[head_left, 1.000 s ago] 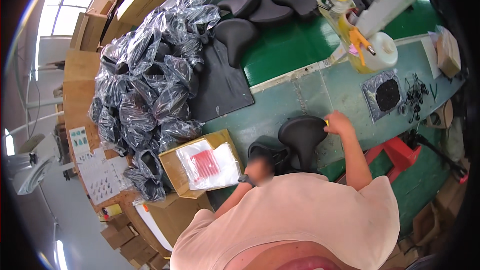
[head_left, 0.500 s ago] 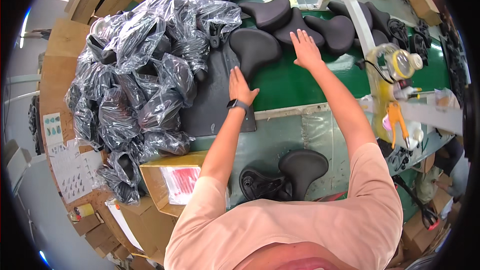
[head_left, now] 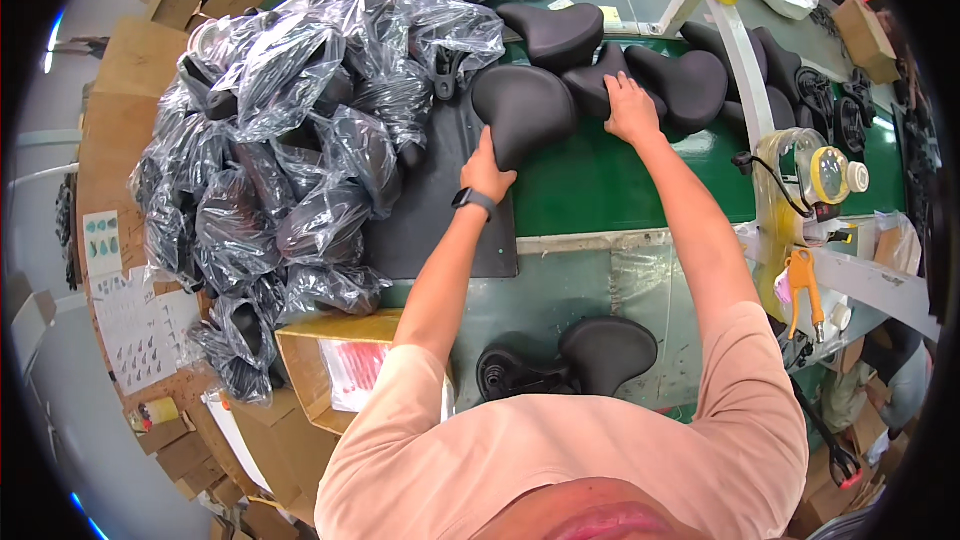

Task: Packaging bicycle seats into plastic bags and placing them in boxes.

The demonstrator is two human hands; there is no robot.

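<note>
My left hand (head_left: 487, 176), with a dark watch on its wrist, closes on the narrow nose of a black bicycle saddle (head_left: 527, 108). Its fingers lie along the left side of the nose, with the thumb at the right. That saddle rests partly on a dark flat mat (head_left: 440, 230) and partly on the green tabletop (head_left: 570, 190). To the right, my right hand (head_left: 633, 110) reaches onto another black saddle (head_left: 592, 88), its fingers apart and slightly bent over the surface. Part of that saddle is hidden under the hand. More black saddles (head_left: 690, 85) lie beside it.
Many saddles in clear plastic bags (head_left: 300, 130) are heaped at left. An open carton (head_left: 305, 370) holds bags near my left arm. Two saddles (head_left: 608, 352) lie close to my body. A white metal post (head_left: 745, 70), a clear bottle (head_left: 800, 175) and an orange air gun (head_left: 802, 285) stand right.
My left hand has come onto the saddle's nose. My right hand has lowered onto the saddle in front of it, its fingers bending. The whole view has shifted slightly.
</note>
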